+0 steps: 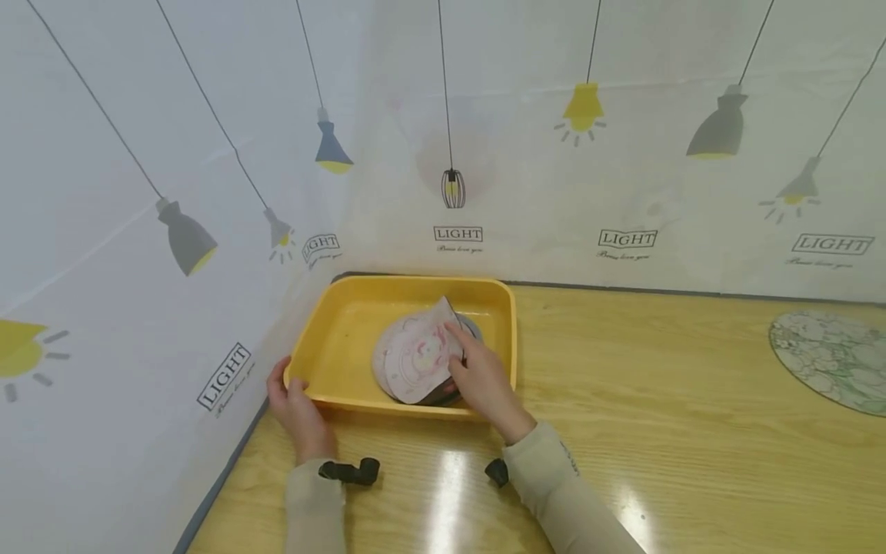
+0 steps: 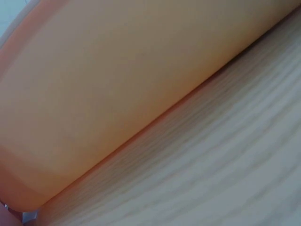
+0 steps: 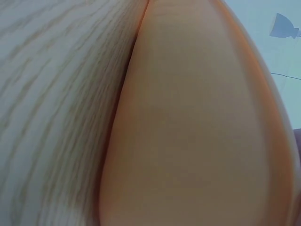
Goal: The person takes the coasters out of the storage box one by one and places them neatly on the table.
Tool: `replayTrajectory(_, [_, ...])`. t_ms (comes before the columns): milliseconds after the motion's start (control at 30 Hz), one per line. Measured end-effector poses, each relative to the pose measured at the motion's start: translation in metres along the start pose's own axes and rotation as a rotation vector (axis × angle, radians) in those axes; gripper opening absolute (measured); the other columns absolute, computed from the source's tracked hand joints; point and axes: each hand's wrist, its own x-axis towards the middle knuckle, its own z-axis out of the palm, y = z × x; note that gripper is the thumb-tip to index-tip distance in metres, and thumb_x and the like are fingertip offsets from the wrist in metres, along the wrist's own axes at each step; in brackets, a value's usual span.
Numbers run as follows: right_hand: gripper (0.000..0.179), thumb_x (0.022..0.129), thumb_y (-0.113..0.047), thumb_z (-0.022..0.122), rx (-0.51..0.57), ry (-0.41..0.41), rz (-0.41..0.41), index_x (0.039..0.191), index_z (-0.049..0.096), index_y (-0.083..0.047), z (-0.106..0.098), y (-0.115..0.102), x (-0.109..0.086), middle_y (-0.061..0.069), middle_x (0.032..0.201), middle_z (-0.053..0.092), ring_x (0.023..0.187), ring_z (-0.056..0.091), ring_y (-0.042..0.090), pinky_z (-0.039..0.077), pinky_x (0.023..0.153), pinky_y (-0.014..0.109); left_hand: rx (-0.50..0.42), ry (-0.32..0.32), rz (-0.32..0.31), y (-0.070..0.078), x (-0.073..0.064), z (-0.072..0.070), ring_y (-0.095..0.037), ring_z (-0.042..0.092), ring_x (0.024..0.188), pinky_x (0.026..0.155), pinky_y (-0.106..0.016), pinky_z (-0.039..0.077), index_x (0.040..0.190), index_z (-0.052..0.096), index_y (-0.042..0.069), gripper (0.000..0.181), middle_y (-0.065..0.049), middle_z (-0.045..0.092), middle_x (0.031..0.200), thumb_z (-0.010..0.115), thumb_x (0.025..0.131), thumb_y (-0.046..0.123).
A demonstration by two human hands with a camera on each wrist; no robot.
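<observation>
A yellow plastic tray (image 1: 335, 338) rests on the wooden table in the head view. My left hand (image 1: 299, 415) grips its front left corner, thumb over the rim. Inside, toward the tray's right side, lies a small pile of thin round mats. My right hand (image 1: 487, 385) reaches over the front wall and pinches the top pink-and-white patterned mat (image 1: 418, 358) by its right side, so the mat bends up at the far edge. Dark and grey edges of other mats show beneath it. Both wrist views are mostly filled by the tray's outer wall (image 2: 117, 80).
On the table at far right lies a round mat with a green and white leafy print (image 1: 831, 358). A white wall covering with printed lamps (image 1: 554, 208) stands close behind the tray and along its left. The wooden tabletop (image 1: 644, 385) extends to the right.
</observation>
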Motion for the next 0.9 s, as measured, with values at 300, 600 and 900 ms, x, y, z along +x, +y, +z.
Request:
replayTrajectory(300, [0.048,0.088,-0.011,0.045,0.013,0.014,0.005,0.134,0.040,-0.023,-0.0003,0.0023,0.0001,0.006,0.081,0.054,0.054,0.060,0.022,0.044,0.043,0.031,0.019,-0.011,-0.012,0.0008,-0.0019,0.0010,-0.021,0.042,0.111,0.089,-0.036,0.034,0.120,0.049,0.014,0.046,0.000,0.043,0.128,0.034,0.079,-0.002])
replayTrajectory(600, [0.047,0.088,-0.010,0.045,0.030,0.043,-0.016,0.133,0.042,-0.024,0.0018,0.0046,-0.0008,0.005,0.084,0.054,0.053,0.060,0.022,0.044,0.042,0.032,0.002,0.003,-0.017,-0.0012,-0.0018,-0.0013,-0.022,0.043,0.110,0.087,-0.035,0.035,0.119,0.050,0.013,0.046,0.001,0.042,0.128,0.034,0.079,-0.003])
replayTrajectory(900, [0.047,0.088,-0.011,0.045,0.037,0.052,0.000,0.133,0.041,-0.024,0.0010,0.0038,-0.0004,0.006,0.076,0.052,0.054,0.060,0.023,0.044,0.042,0.032,0.000,-0.005,-0.019,0.0001,-0.0011,-0.0004,-0.021,0.043,0.110,0.087,-0.034,0.035,0.119,0.050,0.014,0.046,0.000,0.042,0.128,0.034,0.079,-0.002])
